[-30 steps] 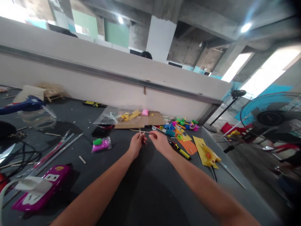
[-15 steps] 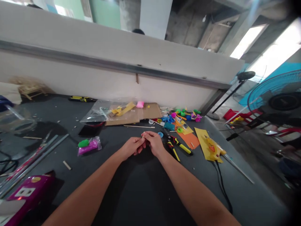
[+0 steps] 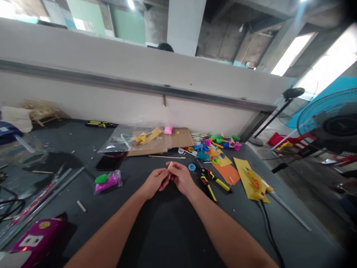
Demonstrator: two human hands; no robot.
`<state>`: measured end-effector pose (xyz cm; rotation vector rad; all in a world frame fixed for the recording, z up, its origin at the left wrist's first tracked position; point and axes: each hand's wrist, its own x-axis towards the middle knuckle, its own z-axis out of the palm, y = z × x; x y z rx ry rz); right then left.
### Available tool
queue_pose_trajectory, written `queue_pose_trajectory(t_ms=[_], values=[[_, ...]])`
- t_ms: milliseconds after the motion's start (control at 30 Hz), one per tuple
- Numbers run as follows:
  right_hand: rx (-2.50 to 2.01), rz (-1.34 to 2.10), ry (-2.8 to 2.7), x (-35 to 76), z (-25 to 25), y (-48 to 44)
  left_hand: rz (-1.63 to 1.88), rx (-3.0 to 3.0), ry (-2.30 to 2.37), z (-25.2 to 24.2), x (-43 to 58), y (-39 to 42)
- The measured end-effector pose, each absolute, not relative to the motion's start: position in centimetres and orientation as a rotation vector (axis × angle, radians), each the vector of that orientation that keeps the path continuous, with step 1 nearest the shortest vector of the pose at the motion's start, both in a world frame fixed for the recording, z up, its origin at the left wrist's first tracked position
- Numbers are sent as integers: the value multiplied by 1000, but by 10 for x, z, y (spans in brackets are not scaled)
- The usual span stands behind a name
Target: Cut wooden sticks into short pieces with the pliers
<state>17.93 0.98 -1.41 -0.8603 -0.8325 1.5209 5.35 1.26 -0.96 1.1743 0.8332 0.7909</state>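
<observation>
Laid out on dark grey tabletop (image 3: 167, 238): at near left, purple socket block (image 3: 39, 238); farther in, short wooden piece (image 3: 81, 206) and clear packet with purple contents (image 3: 108, 182); behind, black slab (image 3: 107, 163) and cardboard (image 3: 181, 139); toward middle, thin wooden stick (image 3: 166, 157); at right, blue cap (image 3: 192, 167), yellow-handled pliers (image 3: 205, 180), orange sheet (image 3: 230, 174), yellow sheet (image 3: 241, 175).

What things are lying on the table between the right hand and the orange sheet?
In the head view, a round blue cap and pliers with yellow-and-black handles lie between the right hand and the orange sheet.
</observation>
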Motion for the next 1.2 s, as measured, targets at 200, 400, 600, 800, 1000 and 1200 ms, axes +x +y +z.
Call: queue_pose_trajectory(t_ms=[200,400,600,800,1000,1200], values=[[-869,1519,-848,178,-15,8,798,1132,797,-6,52,13],[-940,1366,-895,179,-20,10,774,1138,833,-3,54,11],[-932,1411,-828,183,-18,10,752,1092,737,-3,50,13],[-894,1491,-708,187,-16,10,774,1036,618,-2,46,15],[-874,1494,-755,187,-16,10,829,1190,779,-5,52,12],[-947,1334,-831,180,-15,7,850,1473,1018,-7,56,10]])
